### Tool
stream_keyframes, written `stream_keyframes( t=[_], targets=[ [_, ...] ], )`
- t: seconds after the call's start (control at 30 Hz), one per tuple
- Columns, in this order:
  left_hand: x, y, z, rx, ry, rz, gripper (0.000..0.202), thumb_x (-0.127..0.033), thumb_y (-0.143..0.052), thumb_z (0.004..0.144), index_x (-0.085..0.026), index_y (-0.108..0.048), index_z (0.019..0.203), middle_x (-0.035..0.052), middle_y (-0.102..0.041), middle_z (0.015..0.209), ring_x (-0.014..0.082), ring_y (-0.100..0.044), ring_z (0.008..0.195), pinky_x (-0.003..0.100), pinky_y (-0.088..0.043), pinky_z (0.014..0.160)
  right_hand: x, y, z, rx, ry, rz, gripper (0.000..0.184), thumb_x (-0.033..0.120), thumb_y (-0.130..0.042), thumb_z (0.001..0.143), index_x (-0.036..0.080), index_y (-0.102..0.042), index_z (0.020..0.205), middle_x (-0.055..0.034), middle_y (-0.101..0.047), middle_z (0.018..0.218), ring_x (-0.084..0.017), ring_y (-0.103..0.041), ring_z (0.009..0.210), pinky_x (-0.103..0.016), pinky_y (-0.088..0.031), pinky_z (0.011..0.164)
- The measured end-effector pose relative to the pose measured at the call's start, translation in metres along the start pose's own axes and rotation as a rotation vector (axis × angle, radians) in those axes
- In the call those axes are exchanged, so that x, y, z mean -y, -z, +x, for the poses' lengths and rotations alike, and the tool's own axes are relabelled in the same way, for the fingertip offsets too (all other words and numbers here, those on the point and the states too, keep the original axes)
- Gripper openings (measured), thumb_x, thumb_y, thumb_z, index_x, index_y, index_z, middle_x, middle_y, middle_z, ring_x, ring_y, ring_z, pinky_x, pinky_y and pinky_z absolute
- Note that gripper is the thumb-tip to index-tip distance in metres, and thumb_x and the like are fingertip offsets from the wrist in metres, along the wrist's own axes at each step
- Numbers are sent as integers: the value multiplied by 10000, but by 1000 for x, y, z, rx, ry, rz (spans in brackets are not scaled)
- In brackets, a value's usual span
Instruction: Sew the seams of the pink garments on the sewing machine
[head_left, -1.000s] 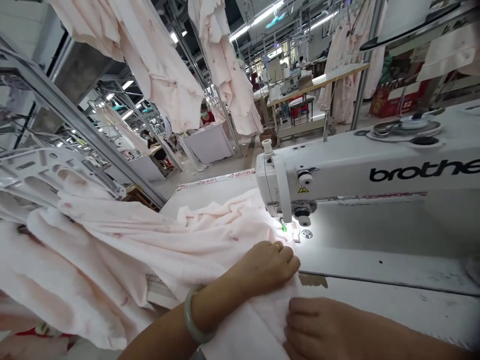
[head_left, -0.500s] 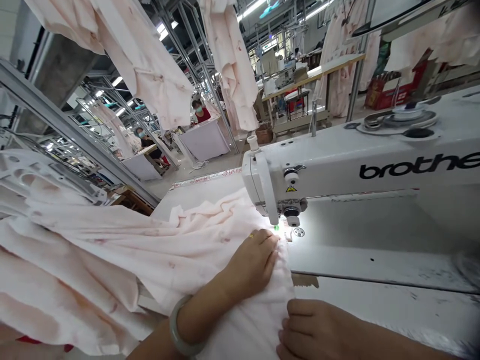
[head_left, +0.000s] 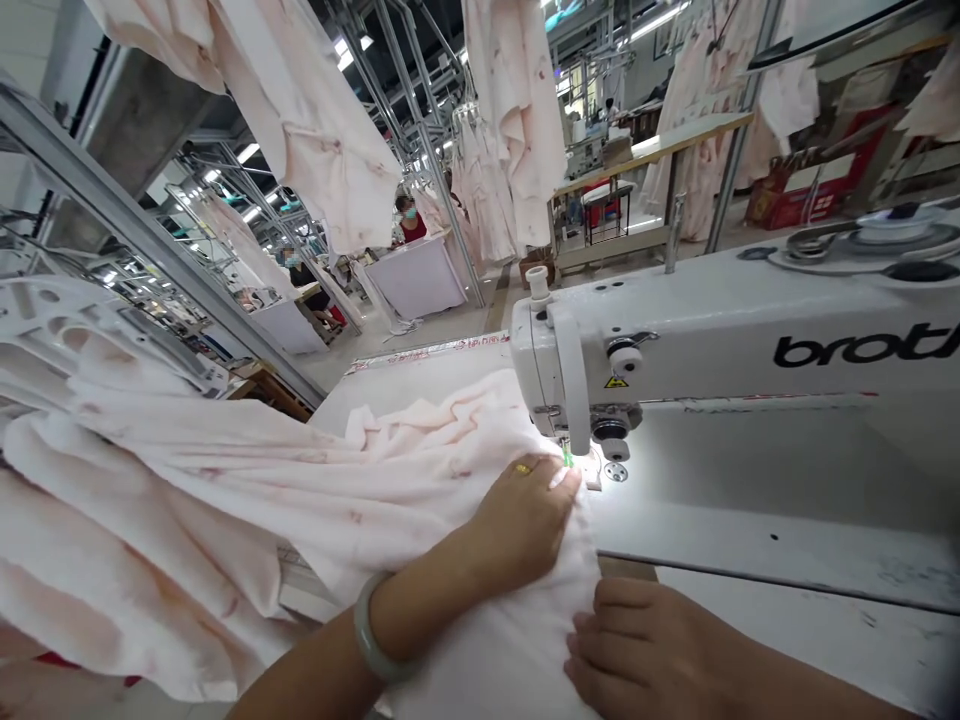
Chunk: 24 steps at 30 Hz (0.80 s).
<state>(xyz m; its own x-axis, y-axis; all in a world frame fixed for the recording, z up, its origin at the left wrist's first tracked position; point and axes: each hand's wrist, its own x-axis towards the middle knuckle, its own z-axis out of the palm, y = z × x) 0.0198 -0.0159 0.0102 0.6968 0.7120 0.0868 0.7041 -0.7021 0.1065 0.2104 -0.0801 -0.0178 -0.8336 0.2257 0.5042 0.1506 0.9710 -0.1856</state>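
Observation:
Pale pink, soft fabric (head_left: 420, 490) with a faint print lies across the sewing machine bed, its right edge running under the presser foot. My left hand (head_left: 529, 520), with a ring and a bangle, presses on the fabric just in front of the needle area, its fingers bent together on the cloth. Nearer to me, my right hand (head_left: 637, 645) has its fingers closed on the fabric's right edge; the thumb is hidden. The white sewing machine (head_left: 570, 370) stands over the fabric, its lamp lighting the stitching spot. A small green part shows by the foot.
To the left, more of the fabric hangs over a white slotted rack (head_left: 45, 310). Similar pink pieces (head_left: 330, 150) hang overhead. A metal rail (head_left: 150, 240) slants down at the left. People sit at farther tables, and a red crate (head_left: 799, 195) stands behind the machine.
My view has turned slightly left, so the machine and both hands appear farther right. Both hands stay on the fabric, in about the same place relative to the machine.

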Motion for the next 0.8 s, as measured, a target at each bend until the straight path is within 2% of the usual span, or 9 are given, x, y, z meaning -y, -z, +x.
stream_keyframes(
  t=[0.07,0.2,0.4,0.5,0.6,0.7,0.8],
  targets=[
    [-2,1,-6,-16,-13,-36,415,-100,-467,981,-96,-579,1380,175,-646,1337,304,-584,1268,471,-513,1112,-2,1,1,8,-5,13,336,28,-362,1042,178,-598,856,-35,-638,782,-188,-547,705,-362,-405,715],
    [-3,-1,-9,-34,-9,-81,412,-115,-480,976,-130,-586,1374,145,-659,1356,297,-616,1228,458,-526,1103,-9,-2,-2,-39,-6,10,316,16,-389,1040,174,-623,899,-41,-662,804,-184,-593,743,-348,-429,765],
    [0,8,2,65,33,-33,382,-145,-480,1000,-137,-576,1370,171,-647,1360,301,-609,1263,508,-506,1129,-26,-12,-5,-138,-40,1,343,39,-379,1078,180,-667,957,-47,-704,818,-175,-636,763,-336,-458,815],
    [-4,9,-9,31,13,-61,362,-127,-493,982,-138,-605,1326,167,-645,1350,306,-591,1288,501,-509,1125,-27,-12,-4,-136,-37,8,360,54,-361,1090,176,-680,976,-47,-715,817,-176,-637,766,-339,-466,804],
    [-4,3,-19,-18,-10,-124,432,-106,-507,951,-147,-589,1373,155,-643,1382,305,-598,1291,478,-531,1104,-28,-13,-5,-120,-41,4,353,66,-372,1090,179,-684,969,-48,-720,820,-179,-637,759,-343,-477,798],
    [3,-4,-12,-16,-26,-132,451,-125,-514,959,-127,-576,1405,170,-636,1417,316,-581,1345,482,-514,1134,-34,-11,-7,-124,-68,-10,382,70,-352,1090,183,-693,960,-56,-724,822,-179,-649,758,-344,-493,818],
    [11,-2,1,9,-19,-105,386,-137,-498,985,-127,-606,1356,174,-655,1390,297,-618,1308,475,-511,1138,-44,-7,-8,-140,-111,-17,395,76,-350,1090,190,-712,982,-44,-715,783,-178,-659,731,-333,-507,807]
  ],
)
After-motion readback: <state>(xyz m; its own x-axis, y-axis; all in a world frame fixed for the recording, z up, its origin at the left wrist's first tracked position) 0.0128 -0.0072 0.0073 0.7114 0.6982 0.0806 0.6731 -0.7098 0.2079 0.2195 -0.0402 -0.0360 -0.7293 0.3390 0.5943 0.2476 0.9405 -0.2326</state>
